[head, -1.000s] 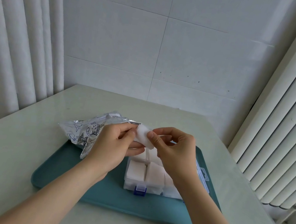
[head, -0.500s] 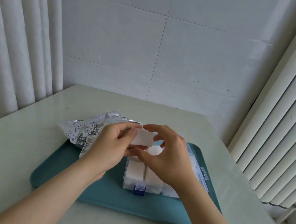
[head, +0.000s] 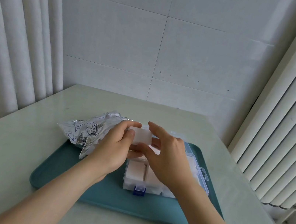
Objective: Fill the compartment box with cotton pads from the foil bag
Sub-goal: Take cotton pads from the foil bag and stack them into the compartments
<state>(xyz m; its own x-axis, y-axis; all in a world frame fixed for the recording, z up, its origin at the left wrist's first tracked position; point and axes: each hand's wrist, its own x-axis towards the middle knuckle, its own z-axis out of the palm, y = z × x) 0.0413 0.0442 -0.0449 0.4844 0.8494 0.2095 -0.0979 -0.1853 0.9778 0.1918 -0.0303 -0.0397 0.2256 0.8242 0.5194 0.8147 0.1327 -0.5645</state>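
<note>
A white stack of cotton pads hangs just above the clear compartment box, held between both hands. My left hand pinches its left side with thumb and forefinger. My right hand grips its right side and underside, thumb below, fingers behind. The box has a blue latch at the front, and its near compartments hold white pads. The crumpled foil bag lies to the left, partly behind my left hand.
Box and bag sit on a teal tray on a pale green table. The box's clear lid lies open to the right. Curtains hang left and right, with a tiled wall behind.
The pad stack has turned from on edge to flat-faced and sunk closer to the box. My right hand shifted from pinching its end to cupping its right side.
</note>
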